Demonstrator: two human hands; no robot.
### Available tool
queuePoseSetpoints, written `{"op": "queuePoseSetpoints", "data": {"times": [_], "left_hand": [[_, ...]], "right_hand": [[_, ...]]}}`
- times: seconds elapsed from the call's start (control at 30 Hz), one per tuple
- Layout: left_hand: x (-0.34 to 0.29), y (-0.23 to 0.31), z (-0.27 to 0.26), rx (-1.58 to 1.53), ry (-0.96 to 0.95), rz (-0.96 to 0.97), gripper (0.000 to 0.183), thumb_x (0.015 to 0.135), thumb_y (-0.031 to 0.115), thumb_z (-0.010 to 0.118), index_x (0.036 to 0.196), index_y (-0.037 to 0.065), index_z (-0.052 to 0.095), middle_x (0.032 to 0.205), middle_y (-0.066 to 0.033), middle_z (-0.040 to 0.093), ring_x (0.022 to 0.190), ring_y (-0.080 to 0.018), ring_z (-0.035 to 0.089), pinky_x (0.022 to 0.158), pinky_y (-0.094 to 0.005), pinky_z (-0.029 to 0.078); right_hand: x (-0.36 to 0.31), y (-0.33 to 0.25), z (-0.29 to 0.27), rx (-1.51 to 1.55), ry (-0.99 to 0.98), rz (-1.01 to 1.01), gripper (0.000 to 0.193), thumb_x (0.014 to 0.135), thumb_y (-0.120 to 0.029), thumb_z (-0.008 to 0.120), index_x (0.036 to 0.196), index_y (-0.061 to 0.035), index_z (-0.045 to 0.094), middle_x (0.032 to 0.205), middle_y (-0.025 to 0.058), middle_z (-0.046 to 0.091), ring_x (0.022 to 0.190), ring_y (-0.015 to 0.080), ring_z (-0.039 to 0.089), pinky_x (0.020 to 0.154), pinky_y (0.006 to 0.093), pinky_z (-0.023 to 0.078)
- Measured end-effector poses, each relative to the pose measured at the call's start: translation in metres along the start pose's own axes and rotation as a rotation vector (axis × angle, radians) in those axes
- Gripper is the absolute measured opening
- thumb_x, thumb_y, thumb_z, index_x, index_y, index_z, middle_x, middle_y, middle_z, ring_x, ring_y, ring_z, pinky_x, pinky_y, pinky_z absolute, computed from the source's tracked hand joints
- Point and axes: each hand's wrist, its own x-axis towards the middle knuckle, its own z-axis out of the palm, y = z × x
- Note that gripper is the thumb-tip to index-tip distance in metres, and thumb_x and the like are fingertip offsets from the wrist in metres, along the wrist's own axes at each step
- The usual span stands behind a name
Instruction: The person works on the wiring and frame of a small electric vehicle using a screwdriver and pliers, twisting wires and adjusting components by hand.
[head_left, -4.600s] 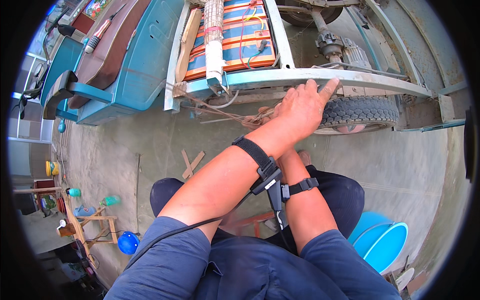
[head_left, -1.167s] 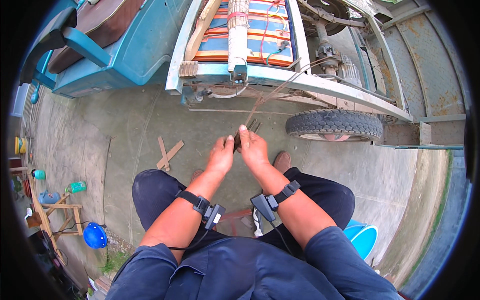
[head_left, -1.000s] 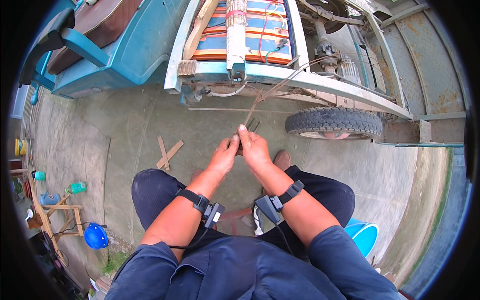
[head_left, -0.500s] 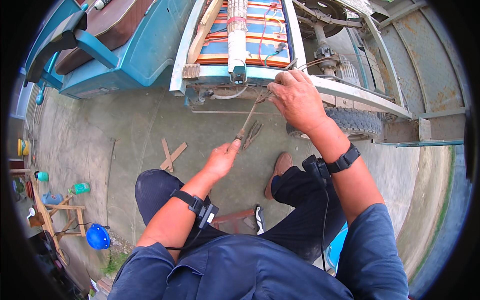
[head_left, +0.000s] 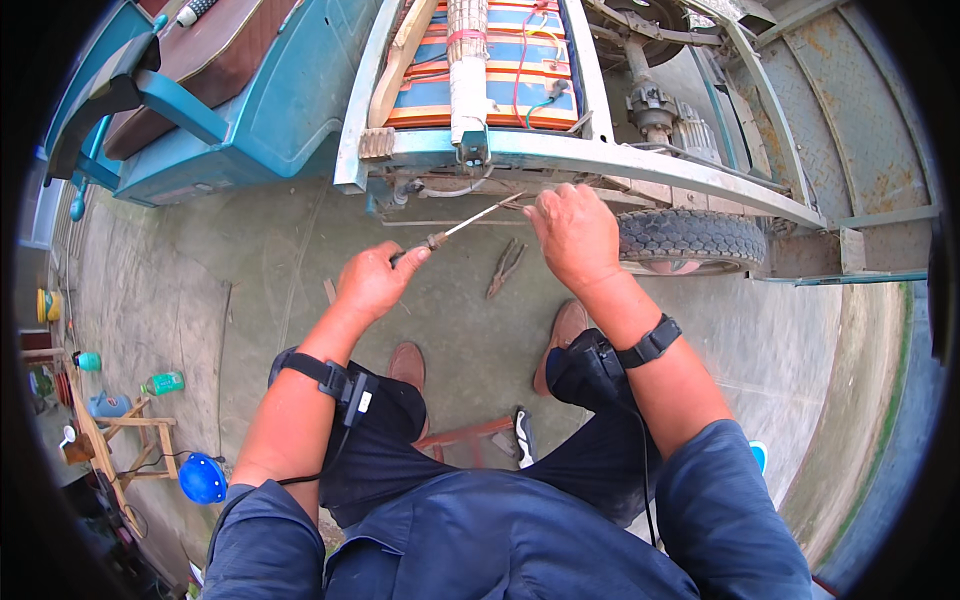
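Note:
My left hand [head_left: 372,280] is closed round the dark handle of a screwdriver [head_left: 470,222]. Its light metal shaft slants up to the right, and the tip meets a thin brownish piece between the hands. My right hand [head_left: 572,235] is closed at that piece, pinching it; its kind is too small to tell. Both hands are in front of the vehicle's pale metal frame [head_left: 560,153]. Below them on the concrete floor lies a pair of pliers [head_left: 506,268], its handles apart.
Blue batteries [head_left: 430,92] with orange edges and wires sit inside the frame. A tyre [head_left: 690,238] is at the right, beside rusty panels [head_left: 850,110]. A teal seat box [head_left: 240,130] stands left. Two feet flank the floor; a blue helmet [head_left: 202,480] lies far left.
My left hand has moved left and up with the screwdriver, whose shaft now lies flatter. My right hand has come down slightly, away from the frame. My left knee has shifted, showing the left shoe.

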Motion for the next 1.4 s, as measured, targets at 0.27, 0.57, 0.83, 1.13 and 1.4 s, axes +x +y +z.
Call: {"op": "queuePoseSetpoints", "data": {"times": [0.27,0.57,0.83,1.13,1.4], "left_hand": [[0.000,0.026,-0.050,0.244,0.234,0.197,0.047,0.080,0.050,0.074,0.085,0.004,0.066,0.075,-0.0164,0.066,0.072,-0.0341,0.065,0.064,-0.0440,0.050],[-0.021,0.096,-0.089,0.090,0.439,0.425,0.036,0.073,0.022,0.085,0.094,0.003,0.062,0.078,-0.0118,0.067,0.071,-0.0231,0.066,0.066,-0.0350,0.052],[-0.011,0.142,-0.070,-0.157,0.538,0.619,0.038,0.075,0.014,0.084,0.100,0.003,0.058,0.085,-0.0078,0.068,0.071,-0.0116,0.066,0.061,-0.0265,0.052],[-0.001,0.206,-0.028,0.070,0.630,1.069,0.034,0.076,0.022,0.079,0.097,0.007,0.057,0.081,-0.0072,0.063,0.066,-0.0199,0.064,0.051,-0.0329,0.050],[-0.011,0.252,0.018,0.059,0.500,1.099,0.021,0.077,0.022,0.068,0.090,0.011,0.056,0.077,-0.0048,0.057,0.070,-0.0234,0.064,0.060,-0.0370,0.053]], "right_hand": [[-0.026,-0.018,0.030,0.235,-0.040,0.314,0.023,0.091,-0.030,0.064,0.082,-0.0088,0.060,0.081,0.0121,0.063,0.081,0.0323,0.062,0.071,0.0431,0.051],[-0.033,-0.016,0.059,0.389,0.090,0.414,0.024,0.092,-0.029,0.062,0.080,-0.0091,0.058,0.079,0.0140,0.062,0.077,0.0353,0.062,0.067,0.0460,0.050],[-0.035,-0.019,0.071,0.522,0.156,0.530,0.025,0.092,-0.030,0.062,0.081,-0.0083,0.058,0.079,0.0155,0.064,0.073,0.0391,0.062,0.064,0.0484,0.049],[-0.036,-0.023,0.071,0.746,0.063,0.725,0.023,0.090,-0.029,0.064,0.084,-0.0070,0.062,0.082,0.0197,0.065,0.084,0.0396,0.064,0.075,0.0458,0.049],[-0.038,-0.012,0.045,0.750,-0.016,0.577,0.030,0.098,-0.033,0.059,0.113,-0.0063,0.058,0.086,0.0070,0.064,0.083,0.0175,0.058,0.078,0.0351,0.046]]}}
